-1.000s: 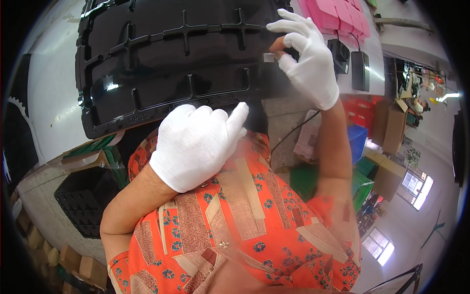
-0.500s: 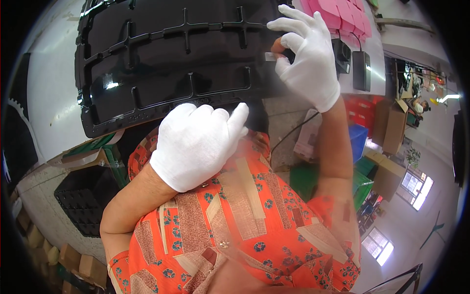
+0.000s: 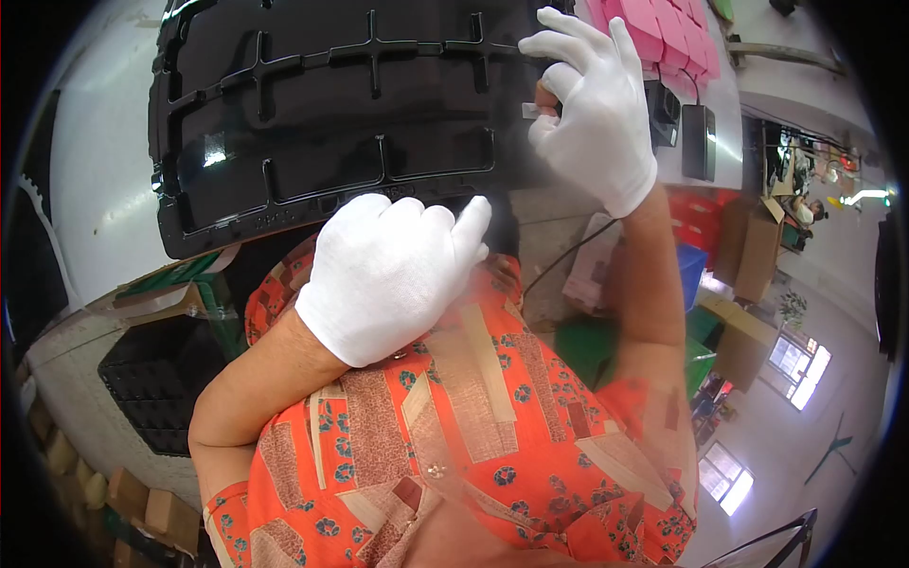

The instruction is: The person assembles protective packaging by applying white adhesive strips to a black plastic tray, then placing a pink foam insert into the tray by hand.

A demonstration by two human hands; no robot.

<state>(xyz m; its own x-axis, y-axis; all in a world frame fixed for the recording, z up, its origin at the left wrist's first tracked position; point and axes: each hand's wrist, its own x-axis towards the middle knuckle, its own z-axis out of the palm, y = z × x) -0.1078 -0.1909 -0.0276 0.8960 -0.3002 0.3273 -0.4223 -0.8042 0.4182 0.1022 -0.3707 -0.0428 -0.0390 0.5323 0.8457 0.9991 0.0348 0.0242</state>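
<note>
A large black moulded plastic tray (image 3: 322,123), ridged into sections, lies at the near side of the table. My left hand (image 3: 383,279), in a white glove, is closed by the tray's near edge. Its fingers curl under out of sight, and the uppermost one sticks out more than the rest. Whatever that hand may hold is hidden. Beyond the tray's right side, my right hand (image 3: 597,123) pinches a small whitish strip (image 3: 529,111) between thumb and forefinger. The tip of that forefinger is bare; the other fingers are fanned out.
Pink moulded pieces (image 3: 668,43) are at the far right of the table (image 3: 95,180), with a black box-shaped device (image 3: 699,142) and cables nearby. Below on the left stands a black ribbed crate (image 3: 161,383). Cardboard boxes (image 3: 748,232) and a green bin (image 3: 696,364) are at right.
In the picture the tray has shifted slightly right and upward. My left hand has moved a little to the right. The right hand keeps its pinch on the strip, almost unmoved.
</note>
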